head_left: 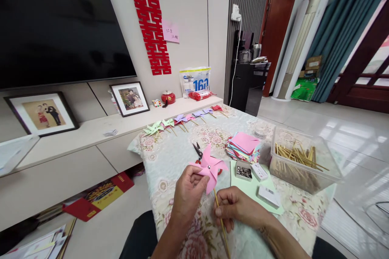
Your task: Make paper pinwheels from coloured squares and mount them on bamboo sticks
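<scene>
My left hand (189, 191) pinches a pink paper pinwheel (209, 168) with a silver pin at its centre. The pinwheel sits on top of a thin wooden stick (221, 222). My right hand (235, 208) is closed round that stick just below the pinwheel. Both hands are over the near part of a table with a floral cloth (170, 158). Black-handled scissors (198, 153) lie just behind the pinwheel.
A row of finished pinwheels (182, 120) lies along the table's far edge. A stack of coloured paper squares (244, 146), a small box of pins (243, 171), white boxes (263, 184) and a clear tub of sticks (300, 162) are to the right.
</scene>
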`<action>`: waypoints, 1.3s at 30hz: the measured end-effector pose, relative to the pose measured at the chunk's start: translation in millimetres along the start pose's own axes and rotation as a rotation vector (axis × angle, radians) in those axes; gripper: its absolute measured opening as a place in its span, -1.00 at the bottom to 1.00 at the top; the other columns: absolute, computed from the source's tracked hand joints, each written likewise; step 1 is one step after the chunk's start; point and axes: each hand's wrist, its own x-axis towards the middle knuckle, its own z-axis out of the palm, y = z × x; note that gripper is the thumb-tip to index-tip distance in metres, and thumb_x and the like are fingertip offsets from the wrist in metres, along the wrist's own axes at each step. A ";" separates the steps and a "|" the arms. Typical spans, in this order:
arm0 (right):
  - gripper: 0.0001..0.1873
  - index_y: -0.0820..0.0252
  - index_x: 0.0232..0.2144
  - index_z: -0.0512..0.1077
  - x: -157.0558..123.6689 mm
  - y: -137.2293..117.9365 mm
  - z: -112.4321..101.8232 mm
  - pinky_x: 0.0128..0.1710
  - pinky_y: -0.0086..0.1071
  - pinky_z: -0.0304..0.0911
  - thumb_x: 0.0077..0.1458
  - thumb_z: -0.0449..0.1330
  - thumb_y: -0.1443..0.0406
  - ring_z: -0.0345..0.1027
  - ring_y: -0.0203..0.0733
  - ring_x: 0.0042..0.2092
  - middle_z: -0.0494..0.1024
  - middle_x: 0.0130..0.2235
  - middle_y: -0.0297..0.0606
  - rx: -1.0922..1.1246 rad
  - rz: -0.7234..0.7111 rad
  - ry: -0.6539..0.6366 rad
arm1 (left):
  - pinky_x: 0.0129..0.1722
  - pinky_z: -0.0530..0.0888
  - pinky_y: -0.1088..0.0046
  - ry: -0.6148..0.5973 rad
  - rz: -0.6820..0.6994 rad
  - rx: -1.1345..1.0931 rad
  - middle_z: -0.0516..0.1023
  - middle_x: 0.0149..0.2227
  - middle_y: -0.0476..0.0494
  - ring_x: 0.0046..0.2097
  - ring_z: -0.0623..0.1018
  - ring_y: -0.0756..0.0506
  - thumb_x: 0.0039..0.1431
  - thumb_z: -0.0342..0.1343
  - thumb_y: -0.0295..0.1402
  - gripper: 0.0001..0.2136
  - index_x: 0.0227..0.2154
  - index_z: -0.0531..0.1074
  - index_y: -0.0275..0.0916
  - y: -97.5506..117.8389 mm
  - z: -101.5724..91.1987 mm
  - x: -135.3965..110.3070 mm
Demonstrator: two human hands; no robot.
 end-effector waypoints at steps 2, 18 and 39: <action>-0.57 0.27 -0.47 0.43 0.1 0.7 0.1 -0.60 -0.53 0.19 -0.09 0.43 0.03 0.35 -0.39 -0.61 0.58 -0.50 -0.33 0.002 0.001 -0.005 | -0.44 0.37 0.53 -0.011 -0.010 -0.021 0.50 -0.46 0.01 -0.43 0.47 -0.01 -0.02 0.25 -0.30 -0.82 -0.37 0.40 -0.23 -0.4 -0.4 1.0; -0.51 0.29 -0.44 0.47 7.3 9.2 5.7 -0.55 -0.51 0.27 -0.08 0.40 -0.05 0.38 -0.36 -0.58 0.53 -0.52 -0.35 -0.019 -0.058 0.030 | -0.12 0.52 0.22 0.252 0.058 -0.003 0.24 0.21 -0.48 -0.06 0.56 -0.21 -0.08 0.32 -0.33 -0.09 0.31 -0.04 -0.24 -9.9 33.4 -19.2; -0.56 0.28 -0.47 0.48 8.6 5.8 5.1 -0.56 -0.50 0.23 -0.07 0.41 -0.01 0.37 -0.34 -0.60 0.53 -0.54 -0.34 0.034 -0.106 0.070 | -0.18 0.54 0.26 0.294 -0.031 -0.236 0.50 -0.06 -0.33 -0.15 0.63 -0.20 -0.11 0.36 -0.29 -0.03 0.30 -0.10 -0.24 -13.4 51.8 -14.2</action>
